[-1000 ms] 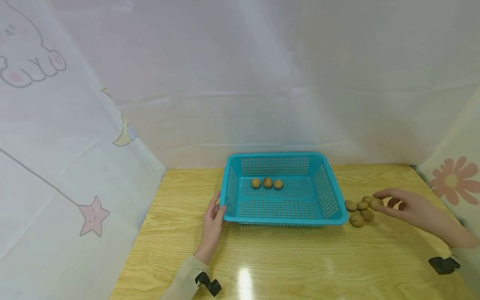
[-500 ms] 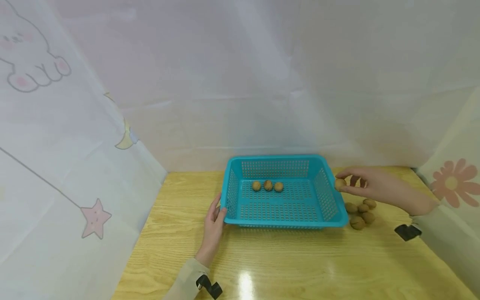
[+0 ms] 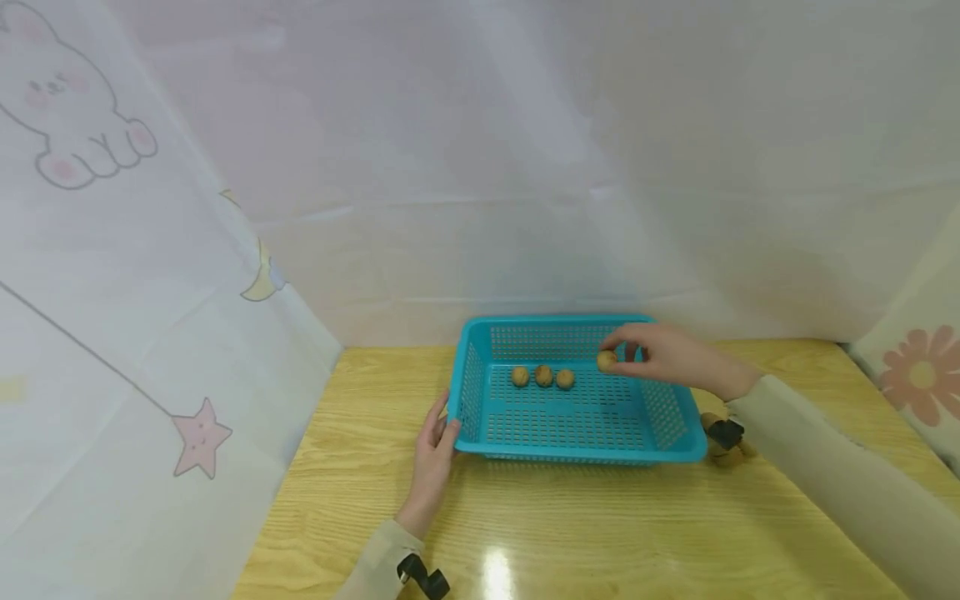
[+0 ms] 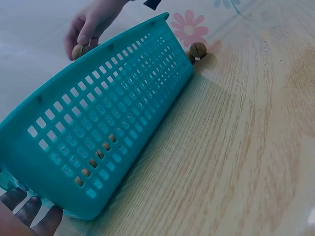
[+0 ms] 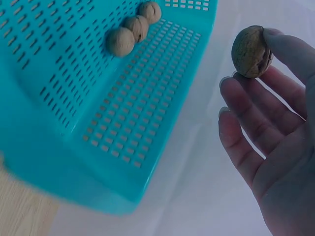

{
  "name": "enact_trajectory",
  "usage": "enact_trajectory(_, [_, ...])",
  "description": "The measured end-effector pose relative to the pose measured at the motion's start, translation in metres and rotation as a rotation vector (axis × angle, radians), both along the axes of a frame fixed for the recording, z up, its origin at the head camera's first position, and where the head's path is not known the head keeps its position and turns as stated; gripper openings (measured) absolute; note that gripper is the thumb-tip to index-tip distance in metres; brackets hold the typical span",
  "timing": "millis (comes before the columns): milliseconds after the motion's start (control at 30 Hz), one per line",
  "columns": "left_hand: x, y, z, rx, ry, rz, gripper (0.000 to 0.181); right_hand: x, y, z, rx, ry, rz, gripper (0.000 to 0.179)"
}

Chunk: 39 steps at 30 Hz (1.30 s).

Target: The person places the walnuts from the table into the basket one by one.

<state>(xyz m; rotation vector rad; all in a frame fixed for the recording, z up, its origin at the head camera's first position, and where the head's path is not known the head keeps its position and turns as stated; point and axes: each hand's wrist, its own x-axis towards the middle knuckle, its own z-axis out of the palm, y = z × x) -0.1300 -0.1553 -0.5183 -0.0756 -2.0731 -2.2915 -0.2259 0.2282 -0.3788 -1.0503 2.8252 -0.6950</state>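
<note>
A blue plastic basket full of slots stands on the table. Inside it, three walnuts lie in a row towards the back. My right hand is over the basket's right part and pinches another walnut between thumb and fingertips, above the basket floor. At the basket's left end, my left hand holds the rim near the front corner; in the left wrist view its fingers curl at the wall under the rim.
Loose walnuts lie on the wooden table just right of the basket, partly hidden by the right sleeve and wrist strap. White printed cloth hangs behind and at both sides.
My right hand has picked a walnut from the pile on the right and carried it leftward over the basket's rim. The left hand stays at the basket's left end.
</note>
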Motion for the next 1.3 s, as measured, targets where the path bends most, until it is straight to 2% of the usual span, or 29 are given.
enact_trajectory(233, [0.001, -0.001, 0.002, -0.007, 0.006, 0.006, 0.057, -0.013, -0.031, -0.011, -0.063, -0.024, 0.065, 0.032])
enact_trajectory(400, [0.002, -0.002, 0.001, -0.012, 0.011, 0.0, 0.058, -0.023, -0.051, -0.023, -0.053, -0.069, 0.1, 0.031])
enact_trajectory(567, [0.002, -0.004, 0.002, -0.007, 0.002, 0.001, 0.057, -0.031, -0.07, -0.041, -0.042, -0.17, 0.123, 0.032])
enact_trajectory(733, [0.004, -0.005, 0.003, -0.013, 0.002, 0.003, 0.058, -0.042, -0.085, -0.061, -0.033, -0.213, 0.169, 0.03])
enact_trajectory(867, [0.006, -0.005, 0.003, -0.021, 0.015, -0.005, 0.059, -0.051, -0.098, -0.079, 0.0, -0.232, 0.204, 0.032])
enact_trajectory(1000, [0.008, -0.004, 0.002, -0.02, 0.018, -0.02, 0.059, -0.056, -0.109, -0.094, 0.068, -0.196, 0.237, 0.032])
enact_trajectory(1100, [0.01, -0.003, 0.001, -0.015, 0.004, -0.027, 0.058, -0.055, -0.113, -0.099, 0.105, -0.18, 0.24, 0.032])
enact_trajectory(1300, [0.012, -0.003, 0.003, -0.028, 0.001, -0.02, 0.058, -0.053, -0.117, -0.098, 0.13, -0.214, 0.223, 0.034])
